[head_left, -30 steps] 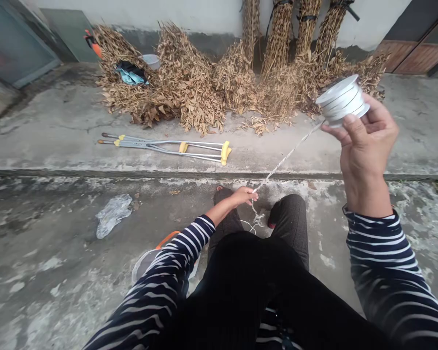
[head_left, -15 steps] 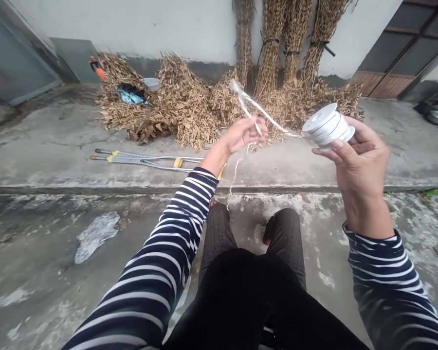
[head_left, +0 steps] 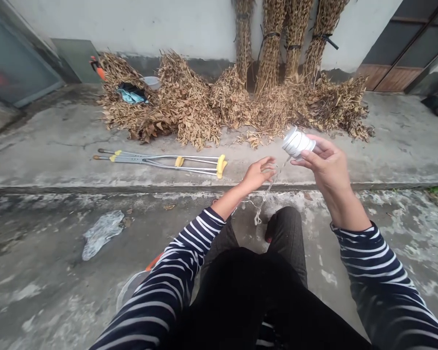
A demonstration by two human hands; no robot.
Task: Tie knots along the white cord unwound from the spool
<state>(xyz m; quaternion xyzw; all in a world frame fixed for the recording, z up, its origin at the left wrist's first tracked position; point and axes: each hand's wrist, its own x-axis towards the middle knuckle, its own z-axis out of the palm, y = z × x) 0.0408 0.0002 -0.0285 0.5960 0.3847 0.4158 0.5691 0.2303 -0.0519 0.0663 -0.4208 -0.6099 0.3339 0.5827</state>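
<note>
My right hand [head_left: 329,160] is closed around a white spool [head_left: 298,144] with thin dark lines across its winding. From the spool a pale cord [head_left: 258,214] runs down, hanging loose between my knees. Just left of that cord is my left hand [head_left: 258,174], fingers bent and apart, with nothing visible in its grip. Whether its fingertips touch the cord I cannot tell.
Dried leafy stalks [head_left: 190,102] lie heaped along the wall, and tied stalk bundles [head_left: 270,43] lean upright there. Crutches [head_left: 160,160] with yellow pads rest on the raised concrete step. A crumpled plastic sheet [head_left: 102,233] lies on the lower ground at left.
The spool and my right hand have moved left and slightly down. My left hand has moved down and right; the looped cord stretched above it has dropped and now hangs below the spool.
</note>
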